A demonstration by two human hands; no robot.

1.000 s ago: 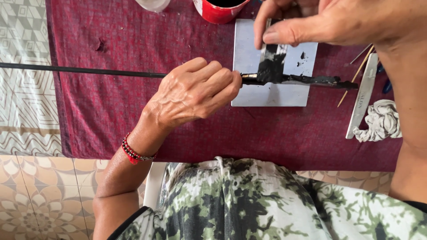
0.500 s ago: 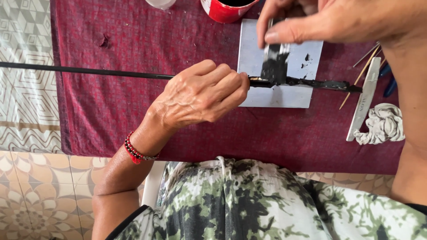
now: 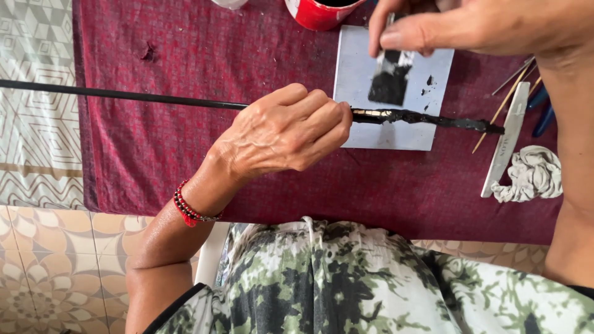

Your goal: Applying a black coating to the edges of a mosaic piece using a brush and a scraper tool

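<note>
On the maroon cloth (image 3: 185, 124) a red cup (image 3: 318, 12) holds black paste; left hand (image 3: 284, 133) grips the rod (image 3: 124, 94), right hand (image 3: 470, 25) pinches a brush (image 3: 390, 77).

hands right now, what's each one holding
Left hand: closed on the black rod.
Right hand: pinching a small black-smeared spatula over the grey tile.

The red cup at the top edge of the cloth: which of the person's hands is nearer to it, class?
Right. The right hand, pinching a small black-loaded brush, is just beside the red cup. The left hand grips the long black rod lower down, farther away.
</note>
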